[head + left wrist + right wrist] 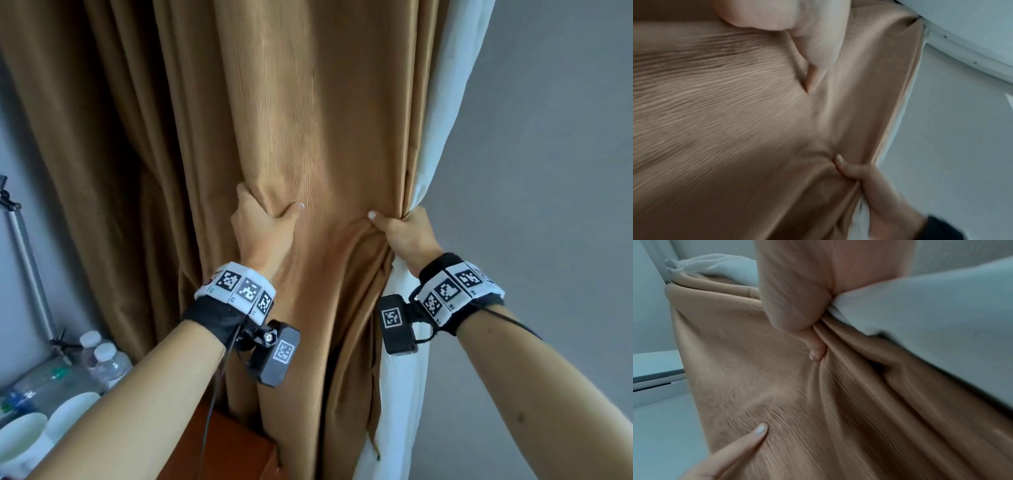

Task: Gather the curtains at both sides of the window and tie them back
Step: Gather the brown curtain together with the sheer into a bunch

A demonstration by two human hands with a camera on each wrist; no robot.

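Observation:
A tan ribbed curtain (308, 120) hangs in front of me, with a white sheer curtain (448, 102) along its right edge. My left hand (260, 219) grips a fold of the tan fabric, thumb on the front and fingers hidden behind the fold. My right hand (400, 229) grips the curtain's right edge where tan and white cloth bunch together, thumb pointing left. The left wrist view shows my left thumb (816, 65) pressed into the tan curtain (725, 121) and the right hand (859, 175) below. The right wrist view shows the right thumb (813, 344) in the folds of the tan curtain (777, 386), with the white sheer curtain (931, 313) beside it.
A grey wall (555, 171) stands to the right. At lower left are plastic bottles (102, 359), white cups (24, 438) and a metal pole (27, 260). A brown wooden surface (239, 445) lies below the curtain.

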